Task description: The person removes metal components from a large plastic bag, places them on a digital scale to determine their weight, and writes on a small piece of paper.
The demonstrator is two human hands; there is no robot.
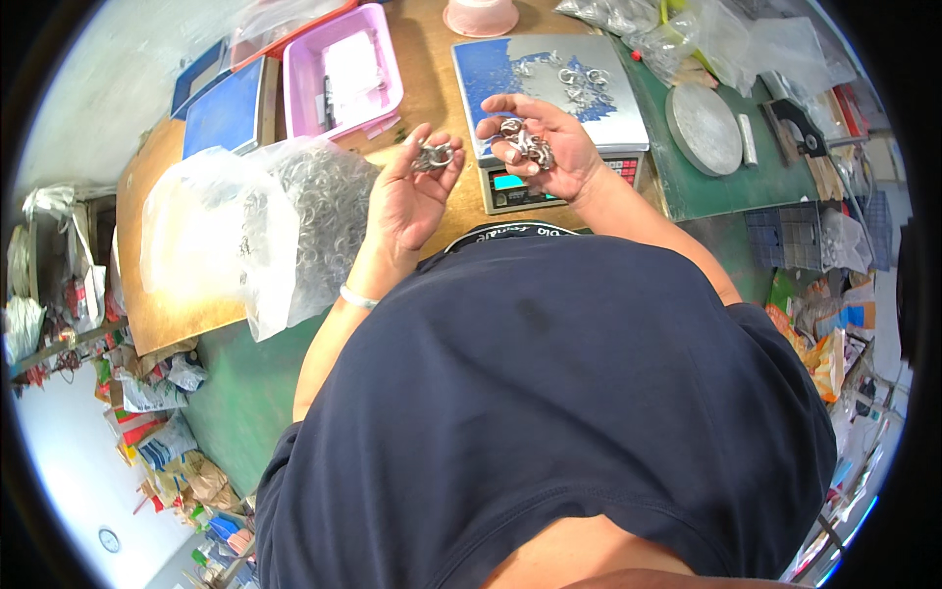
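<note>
My left hand (pixel 405 208) is palm up with its fingers curled around a small cluster of silvery metal rings (pixel 432 156). Opposite it, my right hand (pixel 573 144) cups a larger handful of similar rings over the front edge of a digital scale (pixel 618 126). More loose rings (pixel 586 86) lie on the scale's shiny pan, part of which looks blue. Left of my left hand, a clear plastic bag (pixel 270 280) lies open, heaped with many such rings. My hands are apart and touch neither the bag nor the pan.
Behind the bag stand a purple tray (pixel 391 74) with papers and a black pen, and a blue flat panel (pixel 228 110). A pink tub (pixel 481 18) is at the back. Right of the scale, a round metal disc (pixel 704 130) and plastic bags (pixel 687 44) rest on a green surface.
</note>
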